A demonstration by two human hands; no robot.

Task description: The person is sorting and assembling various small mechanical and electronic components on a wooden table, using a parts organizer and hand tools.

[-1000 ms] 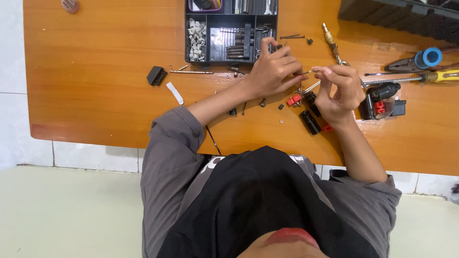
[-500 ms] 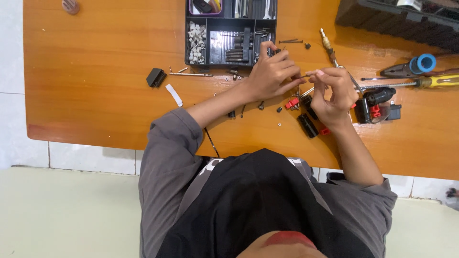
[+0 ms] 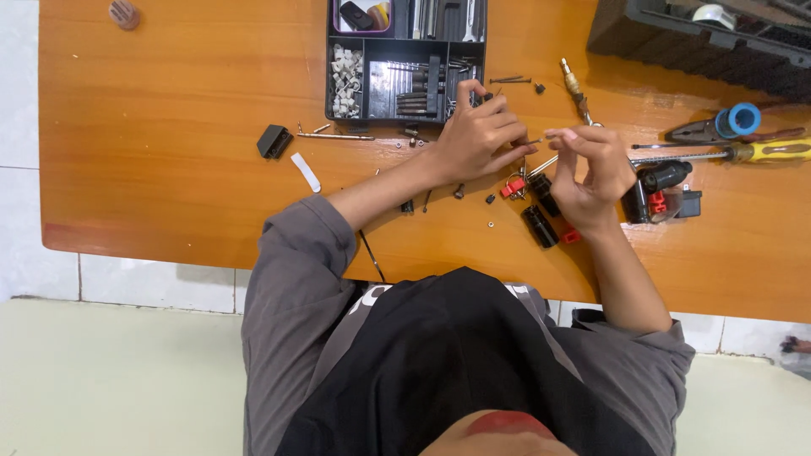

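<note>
Two hands meet over the wooden bench [image 3: 169,169]. The left hand [image 3: 477,139] and the right hand [image 3: 591,173] both pinch one tiny thin part [image 3: 536,140] between their fingertips, a bit above the wood. Compared with a moment ago, the hands have barely moved, so the fiddly work on that part goes on. Small black pieces [image 3: 541,226] and a red bit [image 3: 513,187] lie just below. Behind the left hand, the black parts box [image 3: 405,63] holds white bits [image 3: 346,80] in one pocket and dark metal tool bits [image 3: 422,84] in others.
</note>
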